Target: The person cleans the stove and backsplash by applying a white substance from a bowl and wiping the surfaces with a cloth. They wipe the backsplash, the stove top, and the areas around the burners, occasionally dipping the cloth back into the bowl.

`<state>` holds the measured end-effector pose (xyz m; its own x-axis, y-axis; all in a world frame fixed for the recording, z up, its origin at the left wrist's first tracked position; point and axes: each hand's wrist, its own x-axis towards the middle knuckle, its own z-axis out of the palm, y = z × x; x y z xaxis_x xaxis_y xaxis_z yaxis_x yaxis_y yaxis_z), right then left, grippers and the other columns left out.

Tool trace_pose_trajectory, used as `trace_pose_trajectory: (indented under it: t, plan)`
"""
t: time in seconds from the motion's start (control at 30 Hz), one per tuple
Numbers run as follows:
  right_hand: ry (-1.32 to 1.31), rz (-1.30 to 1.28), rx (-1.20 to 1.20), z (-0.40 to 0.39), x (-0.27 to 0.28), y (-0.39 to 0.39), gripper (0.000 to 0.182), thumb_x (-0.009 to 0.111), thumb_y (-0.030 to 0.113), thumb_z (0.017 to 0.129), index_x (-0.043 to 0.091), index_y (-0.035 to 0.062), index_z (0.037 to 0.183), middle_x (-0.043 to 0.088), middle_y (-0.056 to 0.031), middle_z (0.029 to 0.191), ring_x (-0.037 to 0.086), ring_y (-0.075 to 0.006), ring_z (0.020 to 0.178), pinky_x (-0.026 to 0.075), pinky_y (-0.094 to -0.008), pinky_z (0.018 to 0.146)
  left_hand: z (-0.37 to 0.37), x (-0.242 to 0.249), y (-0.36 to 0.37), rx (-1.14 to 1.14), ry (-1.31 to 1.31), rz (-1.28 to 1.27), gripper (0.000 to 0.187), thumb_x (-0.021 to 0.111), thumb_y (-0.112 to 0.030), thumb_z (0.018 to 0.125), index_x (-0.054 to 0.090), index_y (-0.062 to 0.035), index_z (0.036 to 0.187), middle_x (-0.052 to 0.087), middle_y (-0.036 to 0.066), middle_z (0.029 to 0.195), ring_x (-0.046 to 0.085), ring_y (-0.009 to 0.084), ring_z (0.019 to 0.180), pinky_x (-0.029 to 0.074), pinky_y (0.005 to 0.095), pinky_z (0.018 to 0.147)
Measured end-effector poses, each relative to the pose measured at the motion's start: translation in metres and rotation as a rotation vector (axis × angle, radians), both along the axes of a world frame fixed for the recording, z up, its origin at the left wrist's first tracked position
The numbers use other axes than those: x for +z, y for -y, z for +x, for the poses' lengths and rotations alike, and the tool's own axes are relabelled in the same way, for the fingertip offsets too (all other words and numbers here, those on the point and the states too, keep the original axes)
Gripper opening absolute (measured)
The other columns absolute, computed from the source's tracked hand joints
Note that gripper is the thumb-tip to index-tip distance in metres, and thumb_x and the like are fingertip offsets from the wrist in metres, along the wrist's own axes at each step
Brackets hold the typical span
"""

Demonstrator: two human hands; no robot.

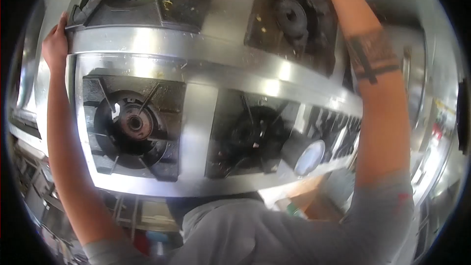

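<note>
Fisheye view bends everything hard; edges smear into glare. Right hand is cut off past the top frame edge, only the forearm with a dark tattoo band (374, 59) shows, so cannot tell whether that hand is released or gripping. Left hand (55, 44) sits at the far left end of the steel stove top (196, 44), fingers wrapped on the corner of the rear section's rim, gripping it; fingertips are hidden behind the metal. Stove top spans between both arms, tilted across the view. Near-left burner (132, 123) is clear, with its black grate (105, 162) around it. Near-right burner (255, 137) is dark and hard to read. Rear-right burner (292, 17) is visible; rear-left one is cropped by the top edge. Row of knobs (338, 132) at right is blurred, with a round gauge-like disc (310, 158) beside them. Grey shirt (255, 235) fills the bottom; clutter below it is not legible.
</note>
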<state>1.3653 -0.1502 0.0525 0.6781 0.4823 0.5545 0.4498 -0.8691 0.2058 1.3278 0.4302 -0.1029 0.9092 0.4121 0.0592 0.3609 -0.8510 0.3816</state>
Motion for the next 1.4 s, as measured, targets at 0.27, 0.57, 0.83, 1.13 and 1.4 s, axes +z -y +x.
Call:
trace_pose_trajectory:
  t: [0.27,0.57,0.83,1.13,1.4]
  plan:
    - [-0.59,0.311,-0.926,-0.393,0.059,0.071,0.033,0.066,0.026,0.09,0.064,0.0065,0.116,0.069,-0.0187,0.11,0.066,-0.0392,0.107,0.051,-0.0419,0.091,-0.001,0.003,0.022,-0.042,0.023,0.047,0.065,0.047,-0.07,0.094,0.078,-0.014,0.11,0.074,0.016,0.106,0.067,0.0371,0.107,0.05,0.046,0.092]
    - [-0.42,0.265,-1.204,-0.585,-0.02,0.048,0.045,0.078,0.02,0.078,0.064,0.0039,0.118,0.059,-0.0201,0.118,0.055,-0.0414,0.115,0.047,-0.0477,0.096,-0.015,0.021,0.041,-0.098,0.118,0.097,0.061,0.048,-0.061,0.096,0.078,-0.0098,0.105,0.074,0.019,0.106,0.068,0.0401,0.104,0.052,0.0481,0.093]
    - [-0.7,0.428,-1.223,-0.58,-0.062,0.057,0.065,0.074,0.025,0.08,0.055,-0.0021,0.136,0.062,-0.028,0.128,0.057,-0.0438,0.122,0.047,-0.0467,0.103,-0.036,0.048,0.064,-0.146,0.104,0.144,0.052,0.042,-0.044,0.102,0.076,-0.0037,0.104,0.072,0.025,0.106,0.069,0.044,0.103,0.054,0.0528,0.089]
    - [-0.704,0.57,-1.058,-0.582,-0.054,0.089,0.042,0.071,0.016,0.08,0.065,0.0034,0.12,0.065,-0.0274,0.118,0.064,-0.043,0.111,0.051,-0.0474,0.097,-0.049,0.064,0.08,0.043,0.154,-0.122,0.054,0.047,-0.049,0.1,0.078,-0.006,0.094,0.075,0.018,0.097,0.069,0.0401,0.094,0.053,0.0516,0.083]
    - [-0.678,0.21,-1.386,-0.581,-0.059,0.093,0.042,0.068,0.031,0.084,0.063,0.0047,0.117,0.061,-0.0208,0.112,0.06,-0.0432,0.109,0.051,-0.0512,0.092,-0.037,0.051,0.072,0.003,0.155,-0.178,0.05,0.05,-0.047,0.1,0.078,-0.0059,0.093,0.075,0.018,0.092,0.07,0.0397,0.09,0.053,0.0509,0.079]
